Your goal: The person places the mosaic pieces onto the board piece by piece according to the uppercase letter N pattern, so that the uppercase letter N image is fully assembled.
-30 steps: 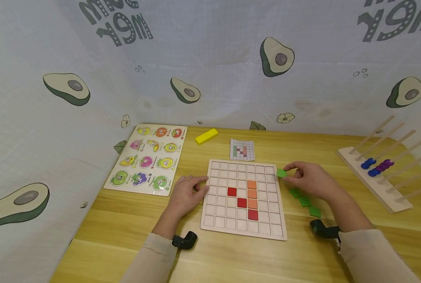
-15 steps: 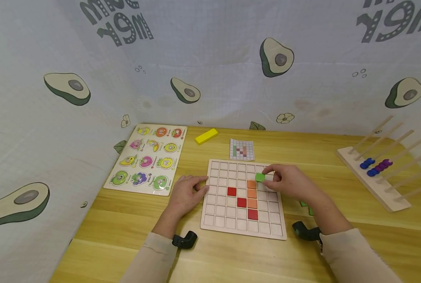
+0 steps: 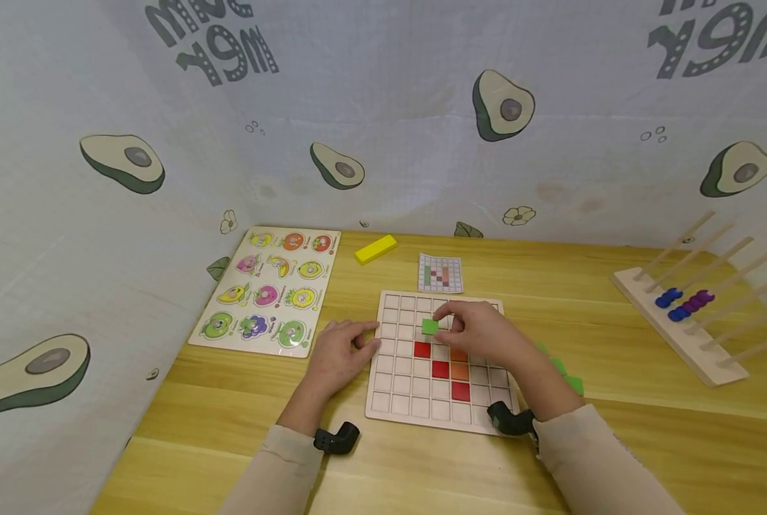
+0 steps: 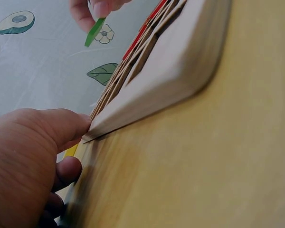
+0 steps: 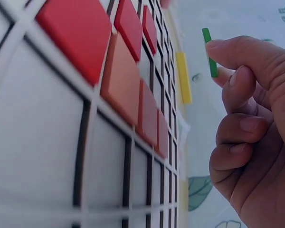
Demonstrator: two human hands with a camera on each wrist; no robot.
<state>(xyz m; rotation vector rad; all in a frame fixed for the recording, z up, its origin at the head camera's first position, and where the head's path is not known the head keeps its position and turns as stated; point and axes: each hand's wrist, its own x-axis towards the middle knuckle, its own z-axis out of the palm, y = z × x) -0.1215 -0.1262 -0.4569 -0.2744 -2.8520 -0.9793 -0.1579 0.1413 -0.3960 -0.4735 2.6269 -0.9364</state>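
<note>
My right hand [image 3: 483, 335] pinches a small green square tile [image 3: 430, 327] between thumb and fingertip, held above the wooden grid board [image 3: 404, 405]. The right wrist view shows this green tile [image 5: 210, 52] edge-on, apart from the board. In the board's cells lie 3 red tiles [image 3: 440, 370], running diagonally. A column of orange tiles [image 3: 459, 371] stands beside them, its upper part covered by my right hand. My left hand [image 3: 340, 357] rests on the table at the board's left side, with fingertips touching the edge; in the left wrist view one digit [image 4: 69, 126] meets the board's corner.
Loose green tiles [image 3: 574, 385] lie right of the board, partly behind my right forearm. A pattern card [image 3: 440, 273] and a yellow block [image 3: 375, 249] are behind it. At left is a fruit puzzle [image 3: 322, 300]; at right, a peg stand [image 3: 705, 357] with beads.
My right hand has carried the green tile leftward from the board's right edge, across the orange column, to above the upper red tile. The left hand has stayed in place.
</note>
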